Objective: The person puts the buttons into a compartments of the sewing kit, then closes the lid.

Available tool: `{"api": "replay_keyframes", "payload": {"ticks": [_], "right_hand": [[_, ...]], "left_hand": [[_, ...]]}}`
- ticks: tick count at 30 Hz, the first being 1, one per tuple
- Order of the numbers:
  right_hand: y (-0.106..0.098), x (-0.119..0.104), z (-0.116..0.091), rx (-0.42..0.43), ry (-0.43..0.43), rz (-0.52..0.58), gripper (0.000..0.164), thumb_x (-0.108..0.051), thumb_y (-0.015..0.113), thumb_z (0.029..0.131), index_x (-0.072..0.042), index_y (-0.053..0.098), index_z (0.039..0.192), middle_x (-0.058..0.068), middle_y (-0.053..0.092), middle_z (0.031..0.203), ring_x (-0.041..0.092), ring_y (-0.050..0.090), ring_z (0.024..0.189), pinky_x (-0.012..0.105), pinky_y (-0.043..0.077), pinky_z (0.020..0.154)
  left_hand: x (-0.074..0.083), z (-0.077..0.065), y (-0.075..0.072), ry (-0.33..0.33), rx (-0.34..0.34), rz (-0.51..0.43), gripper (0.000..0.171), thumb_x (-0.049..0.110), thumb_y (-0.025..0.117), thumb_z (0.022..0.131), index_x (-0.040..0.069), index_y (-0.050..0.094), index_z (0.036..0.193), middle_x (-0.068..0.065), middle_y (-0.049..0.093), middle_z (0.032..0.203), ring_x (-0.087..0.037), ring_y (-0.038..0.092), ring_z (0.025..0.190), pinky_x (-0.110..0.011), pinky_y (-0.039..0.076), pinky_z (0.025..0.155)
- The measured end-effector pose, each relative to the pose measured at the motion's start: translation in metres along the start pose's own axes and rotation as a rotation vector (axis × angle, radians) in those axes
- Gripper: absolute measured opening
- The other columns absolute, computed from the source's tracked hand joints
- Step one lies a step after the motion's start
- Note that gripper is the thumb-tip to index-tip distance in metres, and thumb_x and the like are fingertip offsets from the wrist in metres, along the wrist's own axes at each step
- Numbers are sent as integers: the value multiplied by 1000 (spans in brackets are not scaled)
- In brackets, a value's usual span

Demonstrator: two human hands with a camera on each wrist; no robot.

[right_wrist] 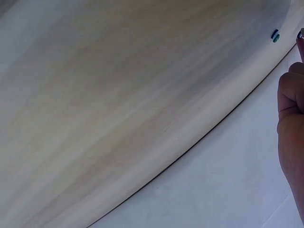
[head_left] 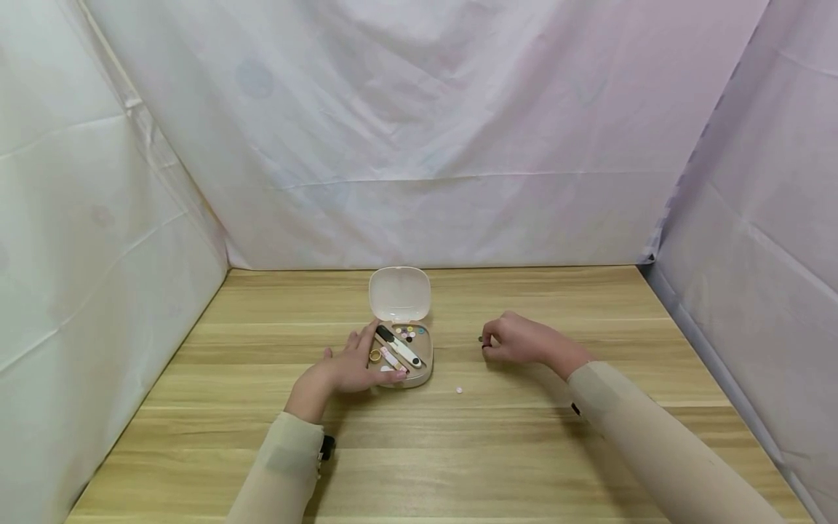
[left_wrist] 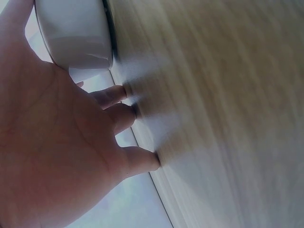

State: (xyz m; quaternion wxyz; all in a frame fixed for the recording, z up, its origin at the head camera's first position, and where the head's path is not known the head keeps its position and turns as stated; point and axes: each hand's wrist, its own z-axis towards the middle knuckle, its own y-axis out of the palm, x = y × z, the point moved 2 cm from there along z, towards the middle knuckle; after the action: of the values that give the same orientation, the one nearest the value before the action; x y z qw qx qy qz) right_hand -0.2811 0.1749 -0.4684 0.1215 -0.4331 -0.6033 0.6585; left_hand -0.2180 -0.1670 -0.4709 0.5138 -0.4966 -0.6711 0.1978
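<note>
A sewing box (head_left: 422, 378) stands on the table with its lid (head_left: 400, 294) raised. Inside lie small white scissors (head_left: 406, 352) with a dark end, a yellow ring-shaped item (head_left: 375, 356), a pink-and-white strip (head_left: 394, 360) and several small buttons (head_left: 411, 333). My left hand (head_left: 353, 370) rests spread against the box's left side, thumb over the front rim. In the left wrist view, its other fingertips touch the table. To the right of the box, my right hand (head_left: 517, 339) pinches a small dark button (right_wrist: 300, 34) low at the table. A green button (right_wrist: 275, 36) lies beside those fingertips.
A pale pink button (head_left: 459, 391) lies on the wooden table (head_left: 524, 451) between the box and my right forearm. White cloth (head_left: 445, 145) hangs behind the table and along both sides.
</note>
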Motion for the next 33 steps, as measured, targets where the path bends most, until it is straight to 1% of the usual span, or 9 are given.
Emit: {"api": "replay_keyframes", "payload": {"ticks": [8, 13, 15, 18, 20, 24, 26, 33], "right_hand": [[-9, -14, 11, -21, 26, -13, 11, -18, 68, 97, -13, 77, 101, -8, 50, 61, 5, 36, 56, 23, 39, 56], [-12, -22, 19, -2, -29, -37, 8, -15, 70, 96, -13, 77, 99, -8, 53, 63, 4, 40, 57, 22, 42, 59], [-13, -24, 23, 11, -57, -49, 7, -14, 71, 95, -12, 77, 97, -8, 52, 62, 4, 41, 57, 22, 42, 58], [-15, -29, 30, 14, -70, -56, 7, -15, 71, 95, -12, 77, 96, -8, 49, 61, 4, 39, 57, 22, 39, 58], [-17, -33, 34, 1, -66, -58, 8, -16, 71, 96, -11, 77, 98, -8, 48, 61, 4, 38, 57, 22, 38, 58], [-20, -43, 43, -37, -48, -56, 10, -17, 70, 98, -11, 77, 101, -8, 49, 61, 4, 42, 52, 22, 41, 55], [-22, -49, 47, -43, -63, -65, 10, -17, 70, 98, -10, 77, 102, -8, 49, 61, 5, 43, 50, 22, 42, 54], [-26, -68, 61, -58, -112, -117, 11, -16, 70, 97, -10, 77, 102, -9, 51, 66, 5, 41, 60, 22, 40, 59]], "left_hand": [[2, -2, -1, -3, -2, 2, 129, 85, 67, 84, 30, -10, 172, -24, 9, 179, -40, 3, 169, -79, 0, 127], [0, -1, 0, -3, -2, -8, 129, 84, 67, 84, 30, -9, 172, -25, 8, 179, -40, 3, 168, -79, 0, 127], [0, 0, 0, -6, -4, -3, 129, 85, 67, 83, 30, -9, 172, -25, 8, 179, -40, 3, 169, -78, 0, 127], [-1, 1, 0, -7, -6, 1, 130, 85, 67, 83, 30, -10, 172, -25, 7, 179, -40, 3, 169, -79, 0, 127], [-1, 1, 0, -8, -6, 4, 130, 85, 67, 83, 30, -10, 172, -25, 8, 179, -40, 3, 169, -78, 0, 127], [0, 1, 0, -5, 0, 3, 129, 85, 67, 83, 29, -9, 172, -26, 9, 178, -41, 4, 168, -79, 1, 127], [-1, 1, 0, -6, -2, 6, 129, 85, 66, 83, 29, -9, 172, -26, 9, 178, -41, 4, 168, -79, 1, 127], [0, 0, 0, -11, -11, 10, 130, 86, 65, 83, 28, -10, 172, -25, 9, 179, -40, 3, 168, -79, 1, 127]]}}
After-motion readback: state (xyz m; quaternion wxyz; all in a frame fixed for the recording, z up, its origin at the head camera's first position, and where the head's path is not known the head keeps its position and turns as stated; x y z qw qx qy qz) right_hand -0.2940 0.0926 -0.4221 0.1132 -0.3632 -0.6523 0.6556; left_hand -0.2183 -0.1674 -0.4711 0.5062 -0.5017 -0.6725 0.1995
